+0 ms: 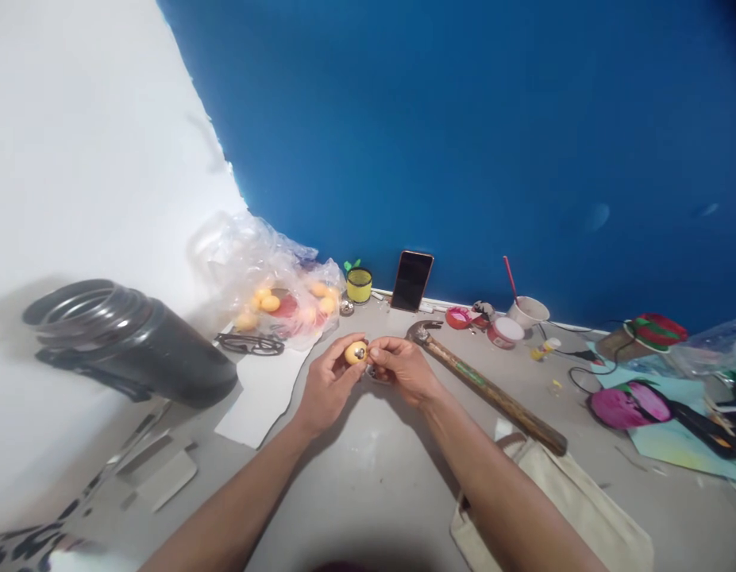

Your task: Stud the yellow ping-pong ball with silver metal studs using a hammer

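A small yellow-orange ball (353, 354) with dark and silvery marks on its front sits in the fingers of my left hand (325, 389). My right hand (408, 372) is pinched closed against the ball's right side; what its fingertips hold, if anything, is too small to make out. Just below those fingers, a small shiny piece shows in part. Both hands are over the middle of the grey table (368, 477). A claw hammer (487, 385) with a wooden handle lies to the right of my right hand.
Left: a dark flask (147, 342), glasses (252, 343), white paper (263, 389), and a plastic bag (272, 262) with several yellow-orange balls. Behind: a yellow pot (359, 286) and phone (411, 280). Right: a paper cup (531, 312), pink-stained jar (506, 332), cloth bag (558, 508), scissors (704, 429).
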